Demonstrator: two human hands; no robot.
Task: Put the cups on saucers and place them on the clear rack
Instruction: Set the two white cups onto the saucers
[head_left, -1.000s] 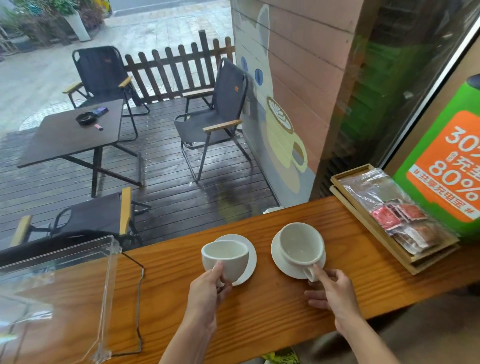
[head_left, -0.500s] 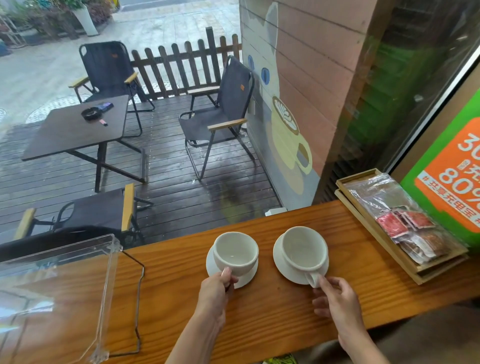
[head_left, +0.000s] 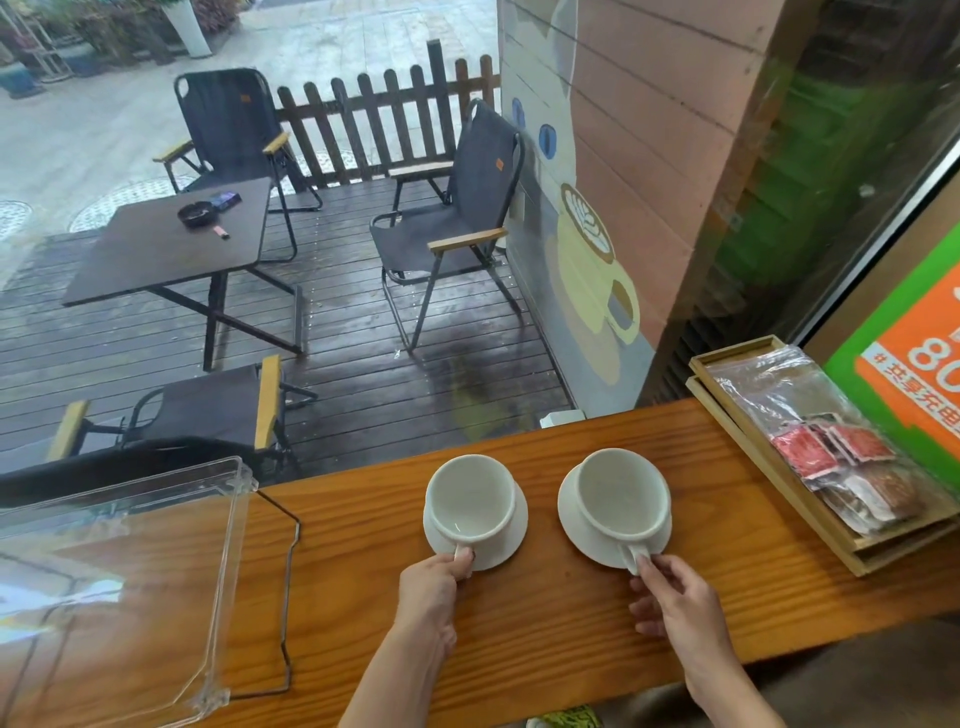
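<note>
Head view looks down on a wooden table (head_left: 545, 649) where two white cups already sit upright on their saucers, side by side and apart. Taking the clear rack (head_left: 119, 577) as the landmark — it stands at the table's left end — the left cup (head_left: 470, 496) on its saucer (head_left: 498, 545) is the nearer set, and the right cup (head_left: 621, 493) on its saucer (head_left: 587, 535) lies beyond it, farther right. Both handles point back toward the person. The left hand (head_left: 428, 587) is closed in a pinch on the left cup's handle; the right hand (head_left: 675, 603) has its fingertips closed around the right cup's handle, the other fingers loosely curled. Seating the cups looks done, so what remains is the carry — and that runs leftward along the table to the rack. The left hand is the nearer one, so its set would likely go first. Lifting by the handle alone would leave the saucer behind; a hold under the saucer seems needed.
</note>
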